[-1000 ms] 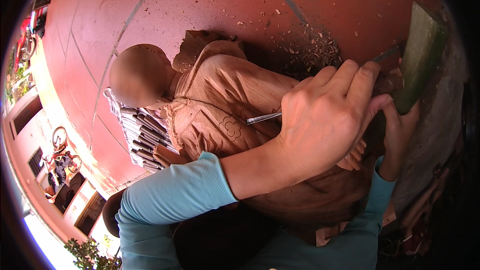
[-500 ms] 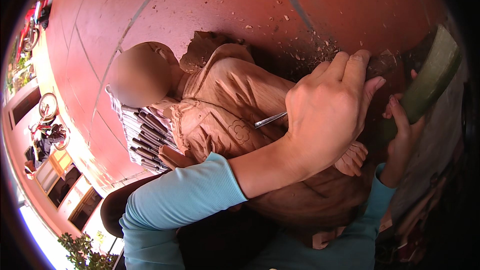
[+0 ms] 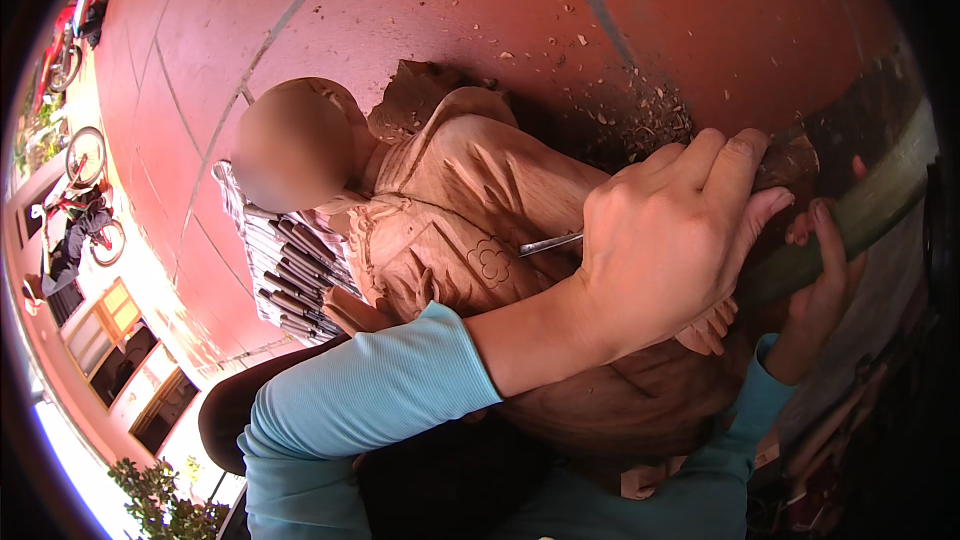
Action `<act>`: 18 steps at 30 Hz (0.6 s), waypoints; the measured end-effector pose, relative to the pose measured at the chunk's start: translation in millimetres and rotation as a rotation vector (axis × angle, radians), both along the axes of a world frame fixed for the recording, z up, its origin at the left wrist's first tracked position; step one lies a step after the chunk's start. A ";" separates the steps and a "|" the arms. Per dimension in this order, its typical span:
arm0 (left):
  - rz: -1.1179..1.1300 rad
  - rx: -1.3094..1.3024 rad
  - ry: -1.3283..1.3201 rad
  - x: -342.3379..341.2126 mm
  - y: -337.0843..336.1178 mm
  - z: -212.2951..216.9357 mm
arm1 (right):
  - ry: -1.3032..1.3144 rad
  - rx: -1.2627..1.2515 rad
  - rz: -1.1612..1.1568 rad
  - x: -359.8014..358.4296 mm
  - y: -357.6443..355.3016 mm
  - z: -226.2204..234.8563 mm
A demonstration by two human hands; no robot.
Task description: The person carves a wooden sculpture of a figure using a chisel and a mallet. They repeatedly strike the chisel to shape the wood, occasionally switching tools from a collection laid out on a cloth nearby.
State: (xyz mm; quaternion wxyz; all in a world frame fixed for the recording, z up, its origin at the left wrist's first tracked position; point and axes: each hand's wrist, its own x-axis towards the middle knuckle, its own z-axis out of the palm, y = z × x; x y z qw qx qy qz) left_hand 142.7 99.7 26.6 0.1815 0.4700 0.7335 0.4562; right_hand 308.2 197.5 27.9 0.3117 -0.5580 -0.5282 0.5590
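Red tiled floor (image 3: 480, 10) strewn with wood chips (image 3: 640, 115), bicycles (image 3: 85, 190) at sunlit left edge, potted plant (image 3: 160, 500)

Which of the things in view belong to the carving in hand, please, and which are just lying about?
In use:
left hand gripping the chisel
right hand holding the green mallet
wooden statue

Lying about:
roll of spare chisels
wood chips on the red floor
bicycles
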 end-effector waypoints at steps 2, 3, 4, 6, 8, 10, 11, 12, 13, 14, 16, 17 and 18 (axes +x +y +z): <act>0.007 0.032 0.018 0.6 -1.2 -0.3 | -0.003 0.006 0.012 -0.9 0.2 1.6; 0.016 0.026 0.024 0.1 -0.5 0.7 | -0.004 0.010 0.015 -1.2 0.0 1.9; 0.025 0.021 0.030 -0.3 0.0 1.2 | -0.005 0.014 0.018 -1.4 -0.1 2.2; 0.051 0.012 0.011 -0.6 1.2 -0.3 | -0.017 0.010 0.048 0.9 0.6 2.2; 0.084 0.011 -0.005 -2.2 3.3 -1.5 | -0.197 0.095 0.157 8.5 1.9 -1.1; 0.122 0.010 -0.020 -3.3 4.3 -1.4 | -0.548 0.262 0.347 22.3 1.7 -9.3; 0.122 0.014 -0.015 -2.0 3.3 -2.6 | -0.542 0.253 0.328 25.4 3.9 -9.9; 0.125 0.023 -0.004 -1.6 3.6 -4.1 | -0.531 0.250 0.310 24.4 8.9 -10.1; 0.128 0.032 0.007 -1.7 4.0 -5.0 | -0.519 0.246 0.292 22.9 12.8 -8.4; 0.132 0.035 0.003 -1.9 4.7 -4.9 | -0.406 0.076 0.262 20.4 17.6 -0.2; 0.134 0.033 -0.026 -1.2 6.0 -2.4 | -0.459 0.057 0.306 31.8 20.4 3.0; 0.135 0.032 -0.041 -0.8 6.3 -1.9 | -0.485 0.047 0.327 36.7 20.3 5.0; 0.133 0.023 -0.029 -1.6 5.6 -2.4 | -0.646 0.201 0.462 36.5 15.7 3.2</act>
